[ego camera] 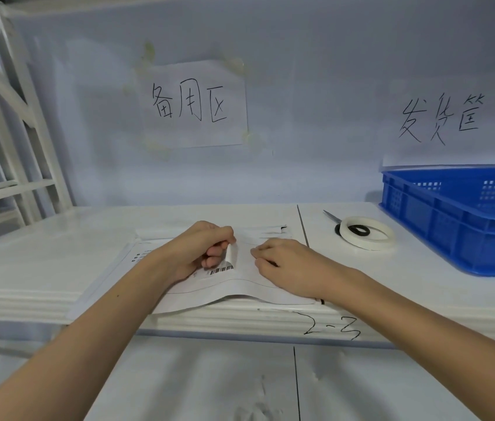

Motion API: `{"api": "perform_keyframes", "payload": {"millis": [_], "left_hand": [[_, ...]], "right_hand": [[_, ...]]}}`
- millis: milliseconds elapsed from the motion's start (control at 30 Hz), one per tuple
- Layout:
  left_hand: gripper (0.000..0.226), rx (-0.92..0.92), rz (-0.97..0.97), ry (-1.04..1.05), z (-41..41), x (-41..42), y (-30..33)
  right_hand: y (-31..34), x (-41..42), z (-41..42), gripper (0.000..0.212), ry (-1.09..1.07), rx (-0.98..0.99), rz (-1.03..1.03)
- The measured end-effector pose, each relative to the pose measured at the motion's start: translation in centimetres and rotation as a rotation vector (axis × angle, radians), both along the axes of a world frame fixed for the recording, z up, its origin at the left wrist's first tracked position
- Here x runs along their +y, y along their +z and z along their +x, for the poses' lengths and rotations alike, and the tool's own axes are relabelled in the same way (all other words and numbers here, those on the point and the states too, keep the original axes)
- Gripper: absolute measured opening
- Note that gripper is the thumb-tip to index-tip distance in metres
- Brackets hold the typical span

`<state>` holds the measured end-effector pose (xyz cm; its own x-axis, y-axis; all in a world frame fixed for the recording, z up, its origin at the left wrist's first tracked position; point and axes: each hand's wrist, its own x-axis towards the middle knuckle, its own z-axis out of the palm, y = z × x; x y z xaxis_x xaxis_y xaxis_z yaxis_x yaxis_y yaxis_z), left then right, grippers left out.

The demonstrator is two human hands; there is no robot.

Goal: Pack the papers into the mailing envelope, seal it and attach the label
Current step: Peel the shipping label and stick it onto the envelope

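A white mailing envelope lies flat on the white shelf, its near edge hanging a little over the front lip. On it sits a white label with a barcode. My left hand pinches the label's curled-up right edge between thumb and fingers. My right hand rests palm down on the envelope just right of the label, fingertips pressing the surface. A second printed sheet shows under my left wrist. The papers are not visible.
A roll of white tape lies at the right with scissors partly under it. A blue plastic crate stands at the far right. Handwritten signs hang on the back wall. A white rack frame rises at the left.
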<state>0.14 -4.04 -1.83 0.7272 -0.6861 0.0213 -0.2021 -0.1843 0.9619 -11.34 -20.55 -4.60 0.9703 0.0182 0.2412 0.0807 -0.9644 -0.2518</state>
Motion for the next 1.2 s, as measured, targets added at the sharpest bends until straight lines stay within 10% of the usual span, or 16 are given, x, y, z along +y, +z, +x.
{"api": "perform_keyframes", "payload": {"millis": [1200], "left_hand": [[0.042,0.326,-0.294,0.100,0.7,1.7,0.3]], "right_hand": [[1.3,0.7,-0.2,0.044,0.053,0.067,-0.160]]}}
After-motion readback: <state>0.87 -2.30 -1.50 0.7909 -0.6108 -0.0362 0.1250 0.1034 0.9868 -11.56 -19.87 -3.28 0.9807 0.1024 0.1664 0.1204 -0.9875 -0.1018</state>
